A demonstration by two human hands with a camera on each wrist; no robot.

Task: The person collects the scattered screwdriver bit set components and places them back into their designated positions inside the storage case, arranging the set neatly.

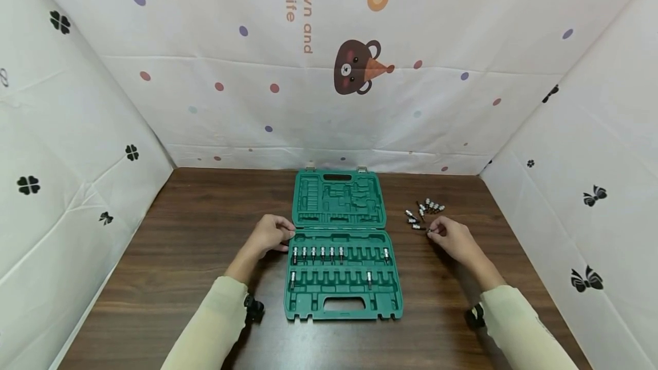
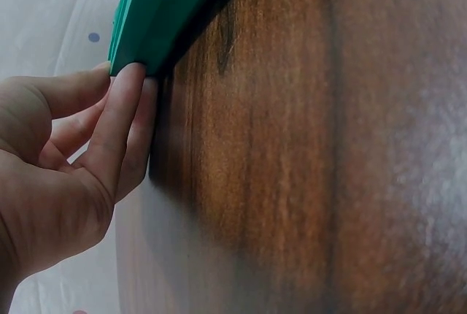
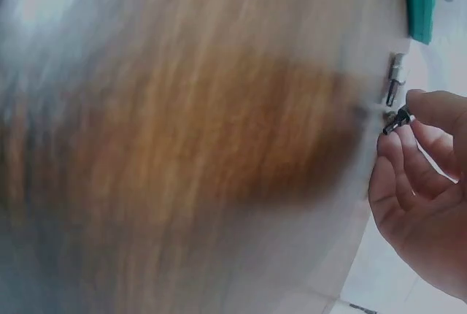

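A green plastic tool case (image 1: 343,304) lies open on the table, with several bit sockets (image 1: 323,253) standing in its lower tray. At the case's left edge, near the hinge, my left hand (image 1: 269,234) pinches the rim; the thumb and a finger meet its green corner (image 2: 149,33) in the left wrist view. To the right of the case, my right hand (image 1: 453,237) holds a small dark-tipped bit socket (image 3: 398,120) between thumb and fingers. Another bit socket (image 3: 395,79) lies just beyond it. Loose bit sockets (image 1: 430,205) lie in a pile past the right hand.
The wooden table (image 1: 205,210) runs up to a printed white cloth (image 1: 231,107) at the back and sides. The case's molded lid (image 1: 339,218) lies folded back towards that cloth. Dark wrist devices (image 1: 254,308) sit at both sleeves.
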